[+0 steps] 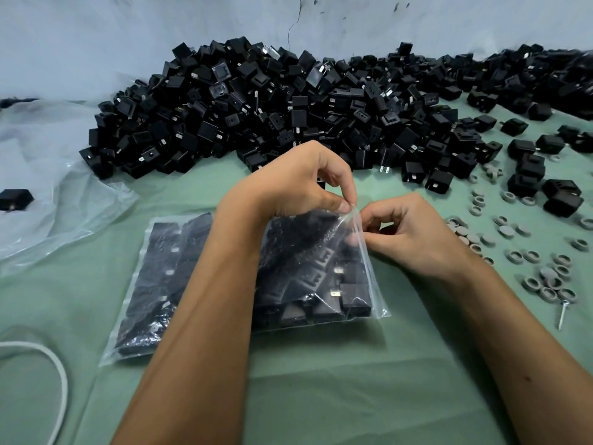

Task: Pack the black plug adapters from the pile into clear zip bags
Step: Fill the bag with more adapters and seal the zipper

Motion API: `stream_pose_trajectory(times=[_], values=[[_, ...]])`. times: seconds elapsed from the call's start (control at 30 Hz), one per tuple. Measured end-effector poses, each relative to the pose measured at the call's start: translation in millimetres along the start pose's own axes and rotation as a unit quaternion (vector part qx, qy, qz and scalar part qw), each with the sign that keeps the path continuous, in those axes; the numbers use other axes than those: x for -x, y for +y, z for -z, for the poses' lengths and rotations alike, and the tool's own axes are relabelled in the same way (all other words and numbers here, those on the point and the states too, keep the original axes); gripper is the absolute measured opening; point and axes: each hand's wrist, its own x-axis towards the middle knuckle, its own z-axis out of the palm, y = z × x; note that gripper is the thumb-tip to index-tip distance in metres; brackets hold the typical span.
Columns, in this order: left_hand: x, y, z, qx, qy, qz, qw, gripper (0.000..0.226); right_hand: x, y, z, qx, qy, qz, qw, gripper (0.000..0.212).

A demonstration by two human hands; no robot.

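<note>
Head view, both hands (298,184) (407,232) pinching filled zip bag (321,277) top edge

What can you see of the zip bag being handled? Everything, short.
The clear zip bag is thin glossy plastic, packed full of black plug adapters with metal prongs showing. It lies on the green table cover, overlapping a second filled bag to its left. Its top right corner is lifted: the left hand pinches it, and the right hand pinches the right edge.
</note>
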Motion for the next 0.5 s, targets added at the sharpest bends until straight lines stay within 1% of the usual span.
stream_pose_trajectory(times=[0.13, 0.27, 0.37, 0.43, 0.5], values=[[0, 2, -2, 0.002, -0.002, -0.004, 1.000, 0.009, -2, 0, -5, 0.030, 0.024, 0.022, 0.999, 0.010], [-1, 4, -3, -0.002, -0.007, -0.007, 1.000, 0.007, -3, -3, -16, 0.024, 0.038, 0.027, 0.999, 0.010], [-2, 2, -2, 0.004, -0.004, -0.009, 1.000, 0.007, -3, -3, -26, 0.030, 0.101, 0.011, 0.994, 0.011], [-3, 0, -3, 0.007, -0.001, -0.006, 1.000, 0.007, -3, -4, -33, 0.049, 0.148, -0.004, 0.988, 0.018], [-4, -2, -4, 0.008, -0.001, -0.001, 1.000, 0.009, -4, -2, -34, 0.059, 0.167, -0.028, 0.984, 0.024]])
